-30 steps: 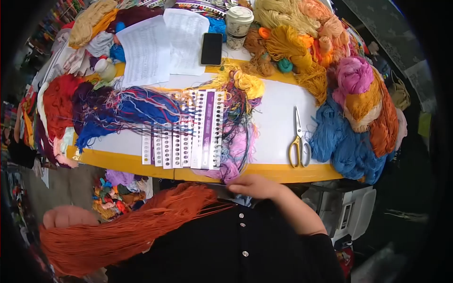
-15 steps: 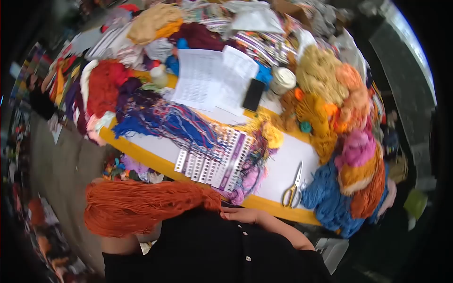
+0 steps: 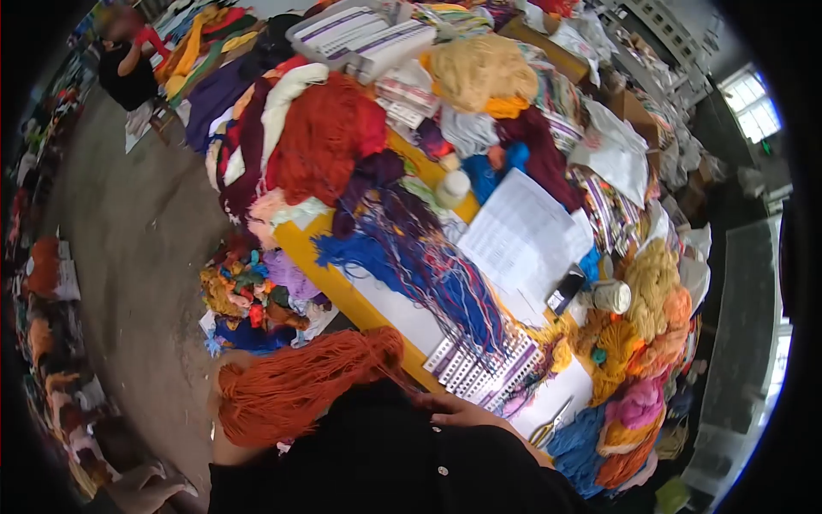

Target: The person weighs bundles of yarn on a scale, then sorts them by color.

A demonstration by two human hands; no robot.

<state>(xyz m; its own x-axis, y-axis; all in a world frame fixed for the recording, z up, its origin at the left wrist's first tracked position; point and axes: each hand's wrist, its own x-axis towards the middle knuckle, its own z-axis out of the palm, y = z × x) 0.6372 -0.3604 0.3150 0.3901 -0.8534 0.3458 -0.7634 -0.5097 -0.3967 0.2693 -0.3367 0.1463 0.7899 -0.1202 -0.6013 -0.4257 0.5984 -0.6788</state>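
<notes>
A thick hank of rust-orange yarn (image 3: pixel 295 390) hangs in front of my chest, spread over my left arm. It covers my left hand, so those fingers are hidden. My right hand (image 3: pixel 454 409) is at the narrow end of the hank, its fingers closed on thin orange strands that stretch from it. Just beyond, on the table, white cards with rows of holes (image 3: pixel 484 368) carry blue and multicoloured threads (image 3: pixel 428 265). Gold-handled scissors (image 3: pixel 548 426) lie to the right of my right hand.
The white table with a yellow edge (image 3: pixel 330 278) bears printed sheets (image 3: pixel 522 231), a phone (image 3: pixel 565 291), a white lidded cup (image 3: pixel 611 296) and heaped yarn, including a red pile (image 3: pixel 317 128). More yarn (image 3: pixel 257 295) sits low at the left. Another person (image 3: pixel 124 73) is far left.
The view has swung left, showing more floor and the other person. Thin strands now show stretched between the hank's narrow end and my right hand.
</notes>
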